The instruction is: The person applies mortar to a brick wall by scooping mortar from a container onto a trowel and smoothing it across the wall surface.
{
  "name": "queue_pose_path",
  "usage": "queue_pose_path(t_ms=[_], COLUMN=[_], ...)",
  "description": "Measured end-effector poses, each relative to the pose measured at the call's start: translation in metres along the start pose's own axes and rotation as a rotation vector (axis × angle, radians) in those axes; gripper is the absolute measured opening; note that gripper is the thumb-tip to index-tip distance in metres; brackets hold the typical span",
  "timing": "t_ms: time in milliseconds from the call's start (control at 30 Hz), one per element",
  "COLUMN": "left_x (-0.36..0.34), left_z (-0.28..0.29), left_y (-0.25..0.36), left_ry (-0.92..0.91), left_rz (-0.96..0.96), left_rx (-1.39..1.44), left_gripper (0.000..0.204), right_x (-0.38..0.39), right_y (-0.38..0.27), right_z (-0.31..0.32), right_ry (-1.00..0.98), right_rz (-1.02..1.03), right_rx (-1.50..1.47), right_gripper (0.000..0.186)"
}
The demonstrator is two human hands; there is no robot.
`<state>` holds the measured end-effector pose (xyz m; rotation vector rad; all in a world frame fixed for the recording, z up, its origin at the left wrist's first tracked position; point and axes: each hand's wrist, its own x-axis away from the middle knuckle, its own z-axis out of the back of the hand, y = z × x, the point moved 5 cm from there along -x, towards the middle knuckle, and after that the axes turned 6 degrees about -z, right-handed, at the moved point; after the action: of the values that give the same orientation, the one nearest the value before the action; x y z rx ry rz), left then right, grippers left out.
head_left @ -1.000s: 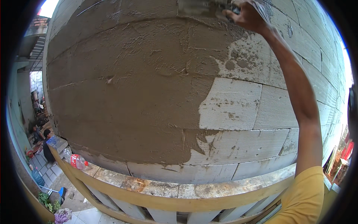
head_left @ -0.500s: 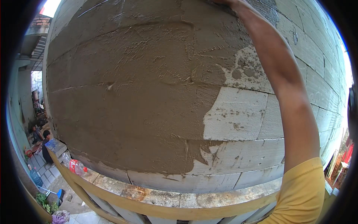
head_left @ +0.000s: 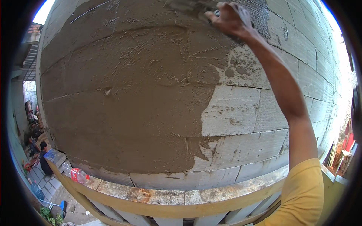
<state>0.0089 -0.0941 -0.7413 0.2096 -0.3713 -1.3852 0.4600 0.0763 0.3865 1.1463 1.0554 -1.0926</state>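
Up at the top of the view, my right hand (head_left: 233,22) is closed round the handle of a plastering trowel (head_left: 192,6). The trowel's dark blade reaches left from my fist, flat to the wall and blurred by motion. Around and below it, wet grey-brown mortar (head_left: 143,98) covers much of the block wall, with ridges and rough drag marks. Right of the mortar, bare pale blocks (head_left: 230,109) show, some with mortar smears. My right arm stretches up across them from a yellow sleeve. My left hand is out of view.
Along the wall's foot runs a stained ledge (head_left: 166,196), with a curved yellow railing (head_left: 151,209) in front. A clear plastic bottle (head_left: 77,174) with a red label lies at its left end. Lower left, a person (head_left: 45,160) sits near a blue broom (head_left: 62,205).
My right hand has come down from the upper edge, bringing the trowel into sight. The view has shifted slightly, and the wall sits a little further left.
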Motion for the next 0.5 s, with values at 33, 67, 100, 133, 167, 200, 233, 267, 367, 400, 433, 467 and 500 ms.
queue_pose_path(t_ms=[33,67,100,133,167,200,233,267,367,400,433,467,500], left_x=[-0.005,-0.007,-0.011,-0.016,-0.013,-0.014,-0.012,-0.010,-0.017,-0.038,-0.013,0.004,0.012], left_z=[0.004,0.008,0.010,0.013,0.014,0.015,0.017,0.019,0.030,0.045,0.030,0.024,0.020], left_y=[-0.001,-0.006,-0.007,-0.005,-0.007,-0.005,-0.002,-0.004,-0.003,-0.011,-0.007,-0.008,-0.010], left_ry=[0.005,0.007,0.010,0.016,0.013,0.020,0.025,0.029,0.055,0.067,0.065,0.063,0.071], left_rz=[-0.007,-0.012,-0.019,-0.025,-0.020,-0.017,-0.015,-0.006,-0.017,-0.059,-0.015,0.008,0.025], left_rx=[-0.002,-0.014,-0.021,-0.016,-0.018,-0.013,-0.011,-0.010,-0.011,-0.031,-0.004,0.019,0.027], left_gripper=[0.022,0.022,0.022,0.022,0.022,0.022,0.022,0.022,0.022,0.022,0.022,0.022,0.022], right_x=[0.003,0.005,0.007,0.005,-0.006,-0.021,-0.041,-0.056,-0.104,-0.129,-0.136,-0.132,-0.120], right_y=[0.002,0.005,0.004,-0.002,-0.001,0.003,0.012,0.020,0.119,0.206,0.192,0.181,0.172], right_z=[-0.028,-0.034,-0.037,-0.034,-0.028,-0.019,-0.008,0.001,-0.021,-0.044,-0.050,-0.043,-0.042], right_ry=[-0.030,-0.027,0.055,0.143,0.062,0.066,0.092,0.116,0.125,0.156,0.190,0.224,0.257], right_rz=[0.122,0.110,0.184,0.266,0.158,0.159,0.044,-0.072,-0.189,-0.155,-0.281,-0.418,-0.346], right_rx=[0.086,0.094,0.086,0.077,0.078,0.075,0.037,-0.002,-0.022,-0.086,-0.020,0.063,-0.084], right_gripper=[0.041,0.041,0.041,0.041,0.045,0.045,0.043,0.043,0.056,0.062,0.066,0.070,0.066])
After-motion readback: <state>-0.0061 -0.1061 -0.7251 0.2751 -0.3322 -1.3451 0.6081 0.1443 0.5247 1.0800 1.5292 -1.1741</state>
